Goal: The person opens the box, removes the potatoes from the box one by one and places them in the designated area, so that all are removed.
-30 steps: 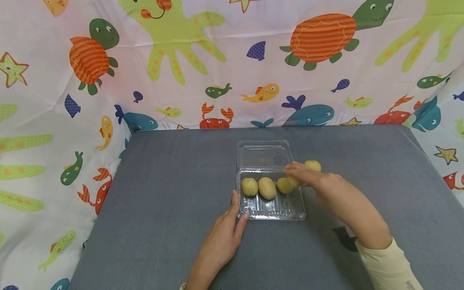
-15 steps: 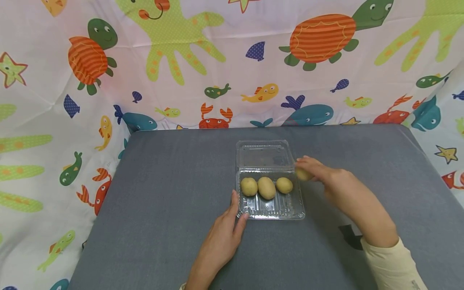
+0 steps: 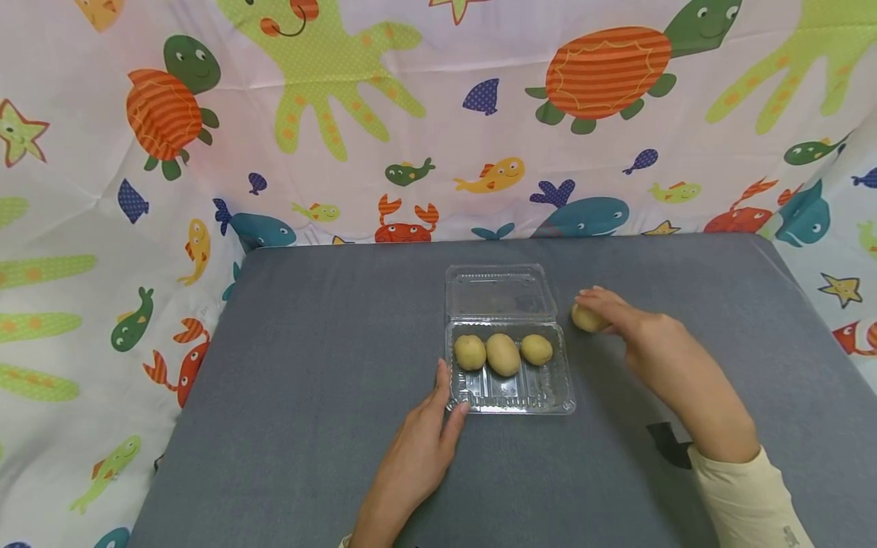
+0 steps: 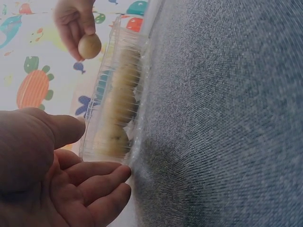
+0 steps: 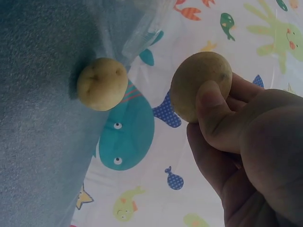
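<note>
On my right-wrist feed the right hand point(image 3: 632, 324) pinches a potato point(image 5: 191, 75) between thumb and fingers, its thumb pad flat against the skin. That held potato is a plump oval, dull tan-yellow with a small dark speck, and I see it raised to the right of the container. Near it, a second potato point(image 5: 102, 84) rests on the table, rounder, its pale skin pitted with shallow dimples.

The left hand point(image 3: 423, 438) has its fingers loosely extended, touching the near left corner of a clear plastic container point(image 3: 541, 393): thin, glossy, ribbed across the floor and walls. Inside I count three potatoes in a row: a rounded one point(image 3: 470, 352), a longer egg-shaped one point(image 3: 503, 355) and a smaller oval point(image 3: 537, 349). The hinged lid point(image 3: 499, 295) is folded back on the far side.

Farther out, a cream sleeve point(image 3: 747, 495) covers the right forearm, a flat black patch point(image 3: 668, 445) lies beside it, and coarse-woven grey cloth point(image 3: 322, 426) spreads underneath. Behind hangs a creased white fabric backdrop point(image 3: 445, 133) printed with sea creatures.
</note>
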Available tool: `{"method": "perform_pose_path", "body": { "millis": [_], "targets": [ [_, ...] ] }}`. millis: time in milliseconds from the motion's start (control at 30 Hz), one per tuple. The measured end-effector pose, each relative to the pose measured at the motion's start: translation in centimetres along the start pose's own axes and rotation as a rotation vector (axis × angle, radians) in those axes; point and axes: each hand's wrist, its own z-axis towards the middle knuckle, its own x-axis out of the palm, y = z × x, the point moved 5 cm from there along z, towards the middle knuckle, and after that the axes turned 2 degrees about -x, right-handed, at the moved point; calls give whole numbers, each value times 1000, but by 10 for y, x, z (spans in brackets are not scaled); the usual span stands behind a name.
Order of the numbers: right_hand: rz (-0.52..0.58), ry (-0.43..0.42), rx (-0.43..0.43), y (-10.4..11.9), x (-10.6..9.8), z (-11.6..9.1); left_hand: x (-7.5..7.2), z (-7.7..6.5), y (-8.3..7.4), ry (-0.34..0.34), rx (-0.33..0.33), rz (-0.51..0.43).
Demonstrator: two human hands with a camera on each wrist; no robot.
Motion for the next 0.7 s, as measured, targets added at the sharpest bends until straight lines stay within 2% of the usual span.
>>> {"method": "perform_pose_path", "body": {
  "millis": [200, 400, 700],
  "targets": [
    [-1, -30, 26, -6, -1, -1, -2, -1, -2, -16, 25, 6],
    [-22, 8, 101, -12, -1, -3, -2, -1, -2, -15, 25, 1],
    [-34, -34, 114, -21, -3, -7, -1, -1, -1, -14, 21, 12]
  ]
}}
